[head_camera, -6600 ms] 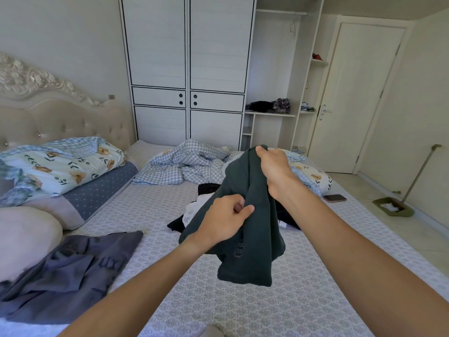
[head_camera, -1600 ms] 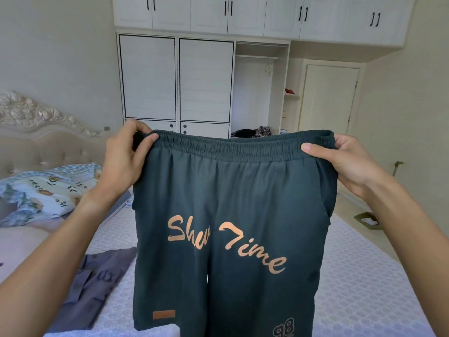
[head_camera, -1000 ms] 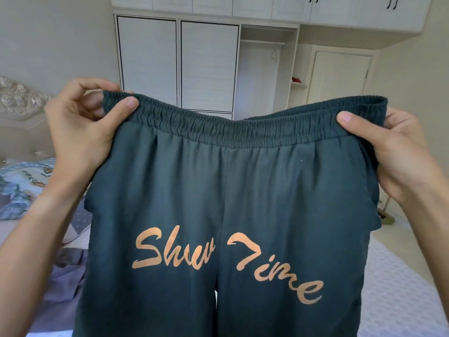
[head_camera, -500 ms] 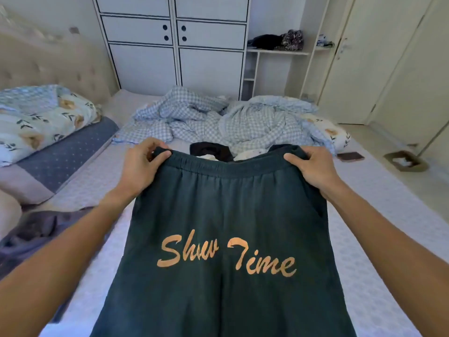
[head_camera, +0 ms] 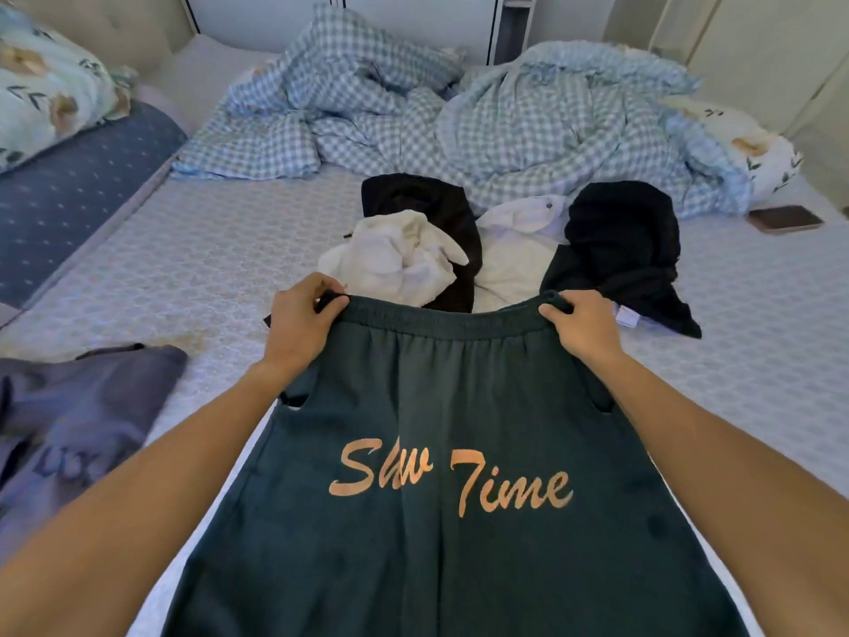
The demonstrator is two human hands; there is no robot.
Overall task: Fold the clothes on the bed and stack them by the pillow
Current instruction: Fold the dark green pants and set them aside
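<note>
Head view. Two forearms enter from the lower corners of the frame and narrow toward the wrists. Both are bare along their whole visible length; no sleeve edge shows. The left hand (head_camera: pixel 301 321) and the right hand (head_camera: pixel 582 325) are ungloved. The fingernails that show are short and unpainted. The wrists and visible fingers are likewise bare.

both arms fwd, left hand (head_camera: pixel 301 321) & right hand (head_camera: pixel 582 326) pinching shut

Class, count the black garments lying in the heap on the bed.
2: one black garment behind the white clothes, another black garment at the heap's right. More may lie hidden underneath.
</note>
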